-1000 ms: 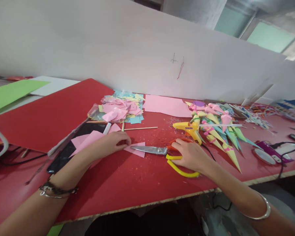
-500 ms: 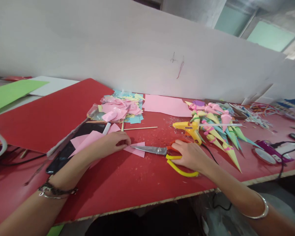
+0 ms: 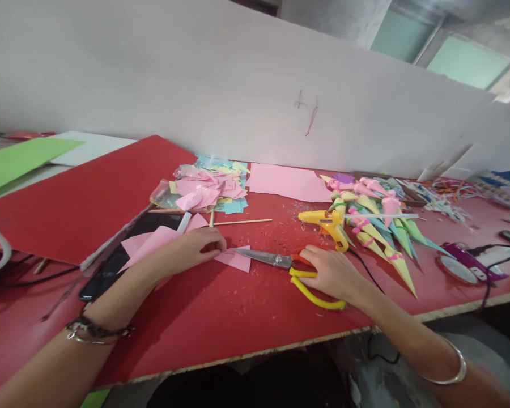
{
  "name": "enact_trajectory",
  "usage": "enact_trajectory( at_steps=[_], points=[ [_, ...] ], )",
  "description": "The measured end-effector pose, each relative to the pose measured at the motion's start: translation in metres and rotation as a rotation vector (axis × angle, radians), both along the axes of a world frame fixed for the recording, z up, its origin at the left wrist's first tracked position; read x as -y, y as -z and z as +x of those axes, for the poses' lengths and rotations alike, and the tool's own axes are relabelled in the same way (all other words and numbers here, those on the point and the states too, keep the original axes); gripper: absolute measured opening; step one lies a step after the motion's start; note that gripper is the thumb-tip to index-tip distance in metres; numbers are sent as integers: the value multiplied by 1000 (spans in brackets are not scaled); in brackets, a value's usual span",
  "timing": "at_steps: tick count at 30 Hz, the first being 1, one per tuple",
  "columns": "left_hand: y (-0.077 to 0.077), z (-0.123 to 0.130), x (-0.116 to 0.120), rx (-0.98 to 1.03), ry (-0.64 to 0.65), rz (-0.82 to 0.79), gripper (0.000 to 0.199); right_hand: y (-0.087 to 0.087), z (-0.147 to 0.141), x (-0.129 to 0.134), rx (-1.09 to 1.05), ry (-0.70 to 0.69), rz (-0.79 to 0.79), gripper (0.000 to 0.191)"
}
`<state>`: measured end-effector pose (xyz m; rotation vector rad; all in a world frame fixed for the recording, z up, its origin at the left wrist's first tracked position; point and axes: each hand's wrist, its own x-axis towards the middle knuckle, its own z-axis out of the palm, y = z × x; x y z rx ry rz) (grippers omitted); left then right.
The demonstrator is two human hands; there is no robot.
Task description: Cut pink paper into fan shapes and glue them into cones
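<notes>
My right hand (image 3: pixel 329 272) is closed round the handles of a pair of scissors (image 3: pixel 272 259) with one orange and one yellow loop. Their blades lie together, the tip over a small pink paper piece (image 3: pixel 238 260) on the red tabletop. My left hand (image 3: pixel 202 246) is at that paper's left end, thumb and fingers pinched on it; the exact grip is partly hidden. More pink paper sheets (image 3: pixel 148 249) lie under and beside my left forearm, on top of a black phone-like slab (image 3: pixel 106 280).
Behind my hands lie a thin wooden stick (image 3: pixel 246 221), a heap of pastel paper scraps (image 3: pixel 208 187) and a pink sheet (image 3: pixel 287 181). A yellow glue gun (image 3: pixel 329 224) rests near several paper cones (image 3: pixel 378 226). A red board (image 3: pixel 89 198) stands left.
The scissors and my right hand have shifted slightly to the right, drawing the blade tip back a little across the pink paper. My left hand stays almost still.
</notes>
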<state>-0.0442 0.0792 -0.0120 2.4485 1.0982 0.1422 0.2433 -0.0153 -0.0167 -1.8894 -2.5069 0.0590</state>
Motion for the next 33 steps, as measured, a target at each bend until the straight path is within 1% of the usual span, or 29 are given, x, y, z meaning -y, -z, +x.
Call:
enact_trajectory(
  at_steps=[4,6,9,13,16,21,27,30,33],
  points=[
    [3,5,2,-24,8,64,27,1,-2,2,-12,51,8,27],
    [5,8,4,-55,-28,101,29,2,-3,4,-23,80,16,26],
    [7,12,7,-87,-94,134,27,4,-4,6,-44,133,25,25],
    [7,12,8,-70,-99,93,21,7,-7,8,-64,188,39,24],
    [8,10,5,-54,-99,54,22,10,-8,8,-77,221,53,24],
    [9,10,3,-64,-79,33,22,15,-7,11,-146,243,82,20],
    [5,11,8,-71,-58,61,19,16,-13,18,-330,311,74,14],
    [4,13,8,-70,-57,92,18,14,-23,18,-491,325,68,15],
    [6,16,8,-72,-51,117,19,12,-37,15,-710,323,51,11]
  ],
)
